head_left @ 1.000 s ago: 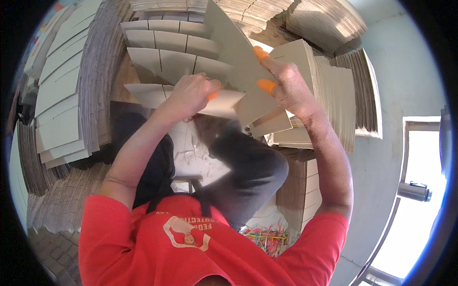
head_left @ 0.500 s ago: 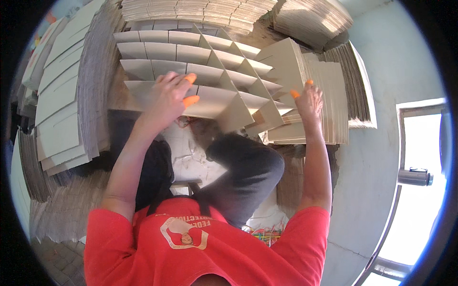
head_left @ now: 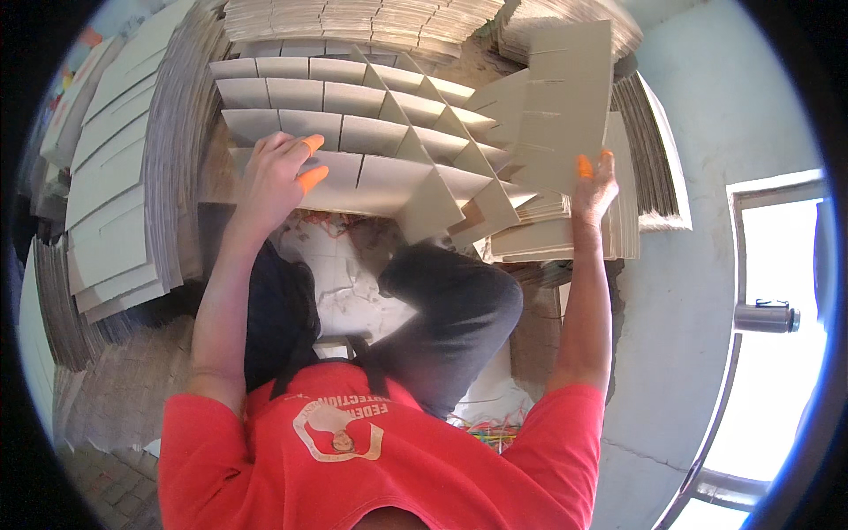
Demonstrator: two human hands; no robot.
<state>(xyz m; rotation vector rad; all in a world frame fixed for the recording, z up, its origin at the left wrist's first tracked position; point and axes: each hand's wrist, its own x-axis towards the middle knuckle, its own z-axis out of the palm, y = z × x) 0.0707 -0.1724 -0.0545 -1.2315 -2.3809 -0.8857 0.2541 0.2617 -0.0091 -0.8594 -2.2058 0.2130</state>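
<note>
My right hand (head_left: 595,193) grips the lower corner of a slotted cardboard strip (head_left: 564,97), which stands raised over the stack on the right. Orange covers sit on a thumb and a finger of each hand. At the left front of a half-assembled cardboard divider grid (head_left: 371,131), my left hand (head_left: 272,181) is open, thumb and forefinger apart; whether it touches the front strip I cannot tell. The grid has several long strips running left to right. Two cross strips (head_left: 477,163) slot through them near its right end.
Slotted cardboard sheets (head_left: 110,177) are piled high at the left. More flat strips (head_left: 353,19) lie stacked at the far side, and another stack (head_left: 625,177) stands at the right, beside the wall (head_left: 698,132). A bright doorway (head_left: 777,389) is at far right.
My right hand has taken a cardboard strip from the right stack and raised it. My left hand has moved left and slightly nearer along the grid's front.
</note>
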